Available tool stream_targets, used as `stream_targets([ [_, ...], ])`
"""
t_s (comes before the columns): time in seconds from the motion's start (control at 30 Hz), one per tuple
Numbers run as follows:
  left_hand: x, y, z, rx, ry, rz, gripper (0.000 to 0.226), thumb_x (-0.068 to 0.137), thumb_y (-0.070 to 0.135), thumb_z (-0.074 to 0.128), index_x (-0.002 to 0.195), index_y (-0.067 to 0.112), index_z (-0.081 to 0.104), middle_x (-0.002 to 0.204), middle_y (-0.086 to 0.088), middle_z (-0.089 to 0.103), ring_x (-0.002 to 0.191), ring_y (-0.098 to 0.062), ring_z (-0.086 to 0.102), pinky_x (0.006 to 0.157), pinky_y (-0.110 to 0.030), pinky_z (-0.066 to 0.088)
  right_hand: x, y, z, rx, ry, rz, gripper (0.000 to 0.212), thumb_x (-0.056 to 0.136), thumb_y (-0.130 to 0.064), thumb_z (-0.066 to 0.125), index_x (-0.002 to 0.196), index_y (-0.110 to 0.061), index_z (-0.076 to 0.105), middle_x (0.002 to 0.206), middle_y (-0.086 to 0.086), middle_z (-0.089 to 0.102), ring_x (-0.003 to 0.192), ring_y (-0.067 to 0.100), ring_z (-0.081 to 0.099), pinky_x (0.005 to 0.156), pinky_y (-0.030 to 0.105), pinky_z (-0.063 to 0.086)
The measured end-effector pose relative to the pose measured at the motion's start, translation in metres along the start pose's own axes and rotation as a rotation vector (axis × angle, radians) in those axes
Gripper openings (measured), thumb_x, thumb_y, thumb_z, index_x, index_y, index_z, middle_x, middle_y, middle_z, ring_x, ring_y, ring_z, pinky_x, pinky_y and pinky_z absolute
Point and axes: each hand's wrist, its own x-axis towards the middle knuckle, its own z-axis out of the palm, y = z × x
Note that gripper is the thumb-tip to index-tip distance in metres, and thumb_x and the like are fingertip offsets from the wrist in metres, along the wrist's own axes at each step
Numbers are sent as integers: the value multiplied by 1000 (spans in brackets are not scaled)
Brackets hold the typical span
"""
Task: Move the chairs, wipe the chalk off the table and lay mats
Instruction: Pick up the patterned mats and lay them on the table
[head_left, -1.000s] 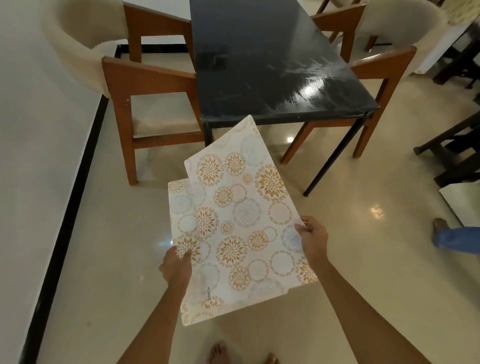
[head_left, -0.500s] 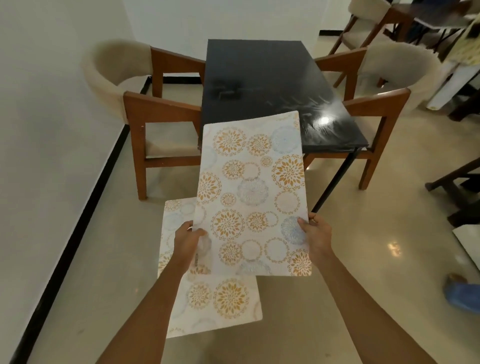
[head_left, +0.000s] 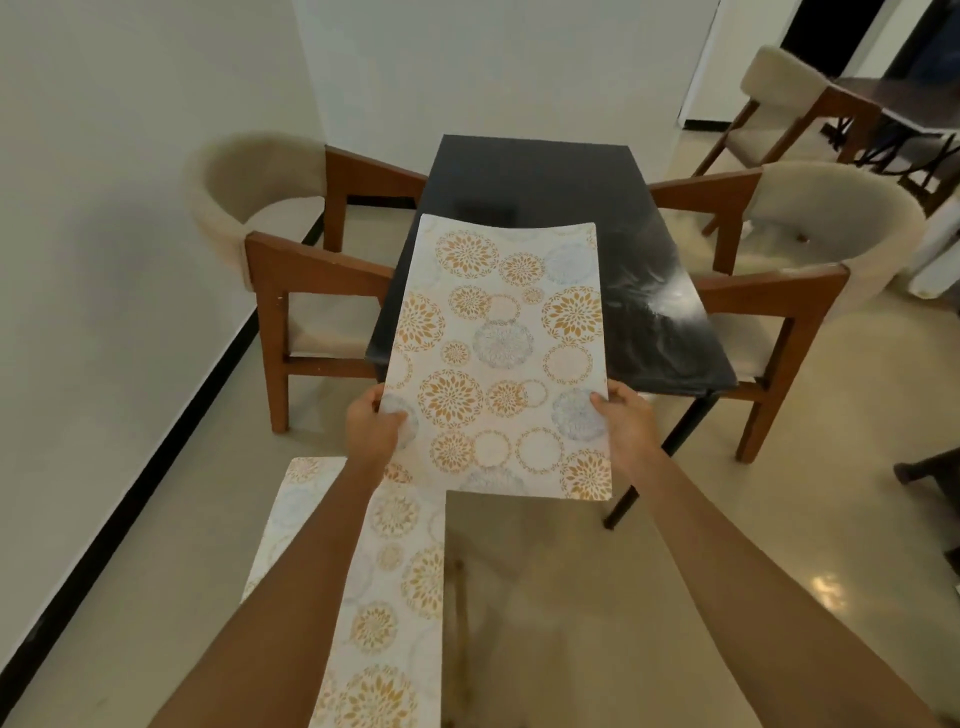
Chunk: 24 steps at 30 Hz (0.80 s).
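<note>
A white mat (head_left: 498, 353) with orange and blue flower circles hangs over the near end of the black table (head_left: 535, 176). My left hand (head_left: 371, 426) grips its near left edge and my right hand (head_left: 626, 426) grips its near right edge, thumbs on top. A second mat (head_left: 384, 582) of the same pattern lies lower, under my left forearm; what holds it is hidden. Pale streaks (head_left: 654, 296) show on the table's right side. A wooden armchair (head_left: 291, 260) stands at the table's left and another armchair (head_left: 810, 249) at its right.
A white wall with a black skirting (head_left: 156, 467) runs along the left. At the back right stand another padded chair (head_left: 774, 88) and a dark table (head_left: 904, 104). Dark furniture (head_left: 930, 473) juts in at the right edge. The floor is glossy beige tile.
The two mats came apart. The upper one rose and moved forward over the table's near end, with my left hand now on its edge. The lower mat dropped under my left forearm.
</note>
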Motion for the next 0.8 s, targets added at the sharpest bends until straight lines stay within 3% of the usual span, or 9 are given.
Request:
stream_targets([
  [0.1, 33, 22, 28, 82, 30, 2, 35, 91, 4, 54, 123, 16, 55, 121, -6, 62, 106, -26, 58, 91, -46, 50, 39, -32, -4, 18, -84, 18, 29, 95, 1, 54, 123, -2, 57, 120, 14, 63, 107, 32, 63, 94, 52, 51],
  [0.2, 60, 45, 54, 121, 65, 14, 38, 90, 4, 56, 125, 18, 55, 120, -4, 62, 99, -20, 58, 76, -34, 51, 75, -59, -7, -41, -175, 21, 39, 93, 6, 53, 131, -5, 54, 121, 13, 64, 106, 31, 63, 87, 50, 54],
  [0.33, 101, 74, 90, 191, 155, 20, 37, 87, 1, 60, 123, 12, 58, 119, -9, 64, 108, -27, 59, 89, -41, 51, 130, -90, -5, -140, -248, 16, 45, 94, 6, 52, 135, -12, 52, 116, 7, 66, 103, 26, 64, 74, 41, 57],
  [0.5, 181, 98, 130, 173, 169, -101, 32, 85, 8, 68, 116, 5, 62, 113, -16, 66, 101, -32, 63, 90, -48, 52, 230, -118, 14, -116, -158, -4, 47, 93, 12, 50, 134, -10, 55, 125, 13, 64, 111, 31, 62, 95, 52, 51],
  [0.67, 271, 104, 156, 147, 274, -303, 36, 80, 11, 70, 114, 1, 63, 111, -19, 65, 102, -35, 63, 88, -44, 53, 334, -135, 52, -121, -114, 32, 49, 91, 13, 51, 134, -11, 55, 126, 13, 63, 110, 30, 63, 96, 49, 52],
  [0.8, 330, 97, 173, -51, 371, -408, 27, 82, -1, 62, 109, -1, 65, 109, -20, 64, 99, -34, 62, 82, -39, 54, 399, -135, 88, -141, -113, 64, 49, 92, 12, 51, 133, -13, 57, 124, 11, 64, 106, 28, 64, 94, 47, 53],
])
